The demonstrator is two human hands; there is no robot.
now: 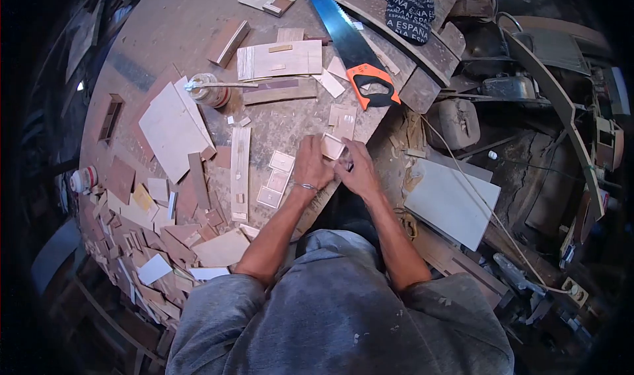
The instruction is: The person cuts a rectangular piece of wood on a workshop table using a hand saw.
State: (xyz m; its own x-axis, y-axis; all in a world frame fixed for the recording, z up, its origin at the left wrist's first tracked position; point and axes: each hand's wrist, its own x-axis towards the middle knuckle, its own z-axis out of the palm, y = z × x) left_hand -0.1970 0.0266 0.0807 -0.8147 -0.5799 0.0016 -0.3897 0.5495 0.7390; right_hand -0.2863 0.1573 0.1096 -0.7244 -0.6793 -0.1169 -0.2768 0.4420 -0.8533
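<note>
Between my two hands, near the table's front edge, is a small shallow wooden box point(332, 147) with raised sides. My left hand point(311, 166) grips its left side, fingers pointing away from me. On the right side, my right hand point(356, 168) has its thumb and fingers closed on the near corner. Several similar small wooden boxes point(276, 178) lie in a staggered group left of my left hand. Just beyond the held box lies a flat piece of wood point(343, 119) with light marks.
A handsaw point(373, 84) with an orange and black handle lies at the far right of the table. A glue jar point(210, 92) with a stick across it stands left of centre. Wood offcuts point(165, 236) pile up on the left. A dark lettered cap point(407, 10) lies at the back.
</note>
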